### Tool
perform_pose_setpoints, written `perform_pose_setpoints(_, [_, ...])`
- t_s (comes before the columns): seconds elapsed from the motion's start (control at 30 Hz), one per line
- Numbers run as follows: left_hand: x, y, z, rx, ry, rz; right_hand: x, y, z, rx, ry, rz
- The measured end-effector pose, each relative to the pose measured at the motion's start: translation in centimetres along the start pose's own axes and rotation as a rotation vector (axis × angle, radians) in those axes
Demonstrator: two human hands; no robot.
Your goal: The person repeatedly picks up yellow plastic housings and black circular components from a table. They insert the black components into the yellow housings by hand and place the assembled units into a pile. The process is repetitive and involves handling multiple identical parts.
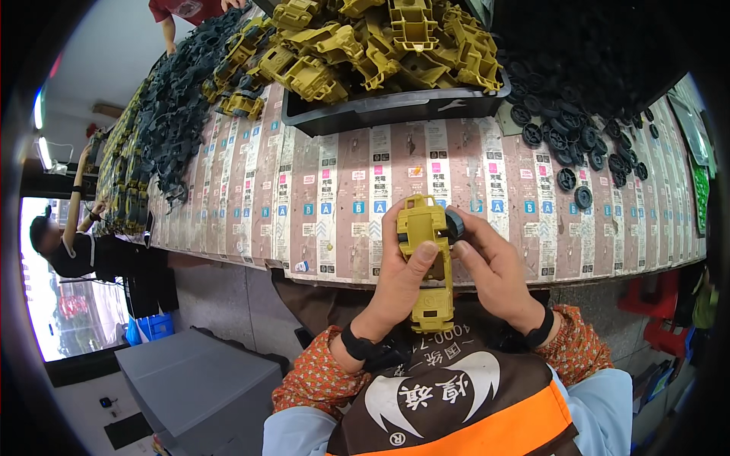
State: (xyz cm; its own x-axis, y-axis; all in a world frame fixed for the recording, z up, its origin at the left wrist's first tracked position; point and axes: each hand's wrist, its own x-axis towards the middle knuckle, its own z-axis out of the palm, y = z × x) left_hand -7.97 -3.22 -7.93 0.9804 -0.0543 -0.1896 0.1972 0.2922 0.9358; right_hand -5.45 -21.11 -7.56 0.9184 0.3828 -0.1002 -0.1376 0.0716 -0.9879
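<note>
Just over the table's near edge, my left hand (pixel 391 285) grips a yellow plastic toy car body (pixel 433 308), its thumb pressed across the middle. Openings show in the upward side of the body. A black toy wheel (pixel 454 225) sits against the far right side of the body, and the fingers of my right hand (pixel 498 277) are closed on it. Whether the wheel is seated on the body or only held against it I cannot tell. Part of another dark wheel shows at the body's left side, beside my left fingers.
Beyond my hands a black bin (pixel 395 114) is heaped with yellow car bodies (pixel 315 76). Loose black wheels (pixel 582 137) lie to its right. Dark grey parts (pixel 179 106) and wheeled yellow cars spread leftward. Two people stand around the table's left end. A grey box (pixel 198 372) stands lower left.
</note>
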Motion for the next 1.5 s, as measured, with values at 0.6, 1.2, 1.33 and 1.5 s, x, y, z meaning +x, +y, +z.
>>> perform_pose_setpoints(0.6, [0.7, -1.2, 1.0, 0.061, -0.069, 0.01, -1.4, -0.8, -1.5, -0.069, -0.041, -0.013])
perform_pose_setpoints(1.2, [3.3, 0.1, 0.4, -0.565, 0.045, -0.267, -2.0, -2.0, -17.1, -0.98, 0.44, -0.046])
perform_pose_setpoints(1.33, [3.3, 0.1, 0.8, -0.511, 0.056, -0.188, -2.3, -2.9, -10.0, -0.297, 0.062, 0.024])
perform_pose_setpoints(1.5, [3.3, 1.1, 1.9, -0.337, 0.142, -0.019, -2.3, -2.1, -3.9, 0.11, -0.172, 0.057])
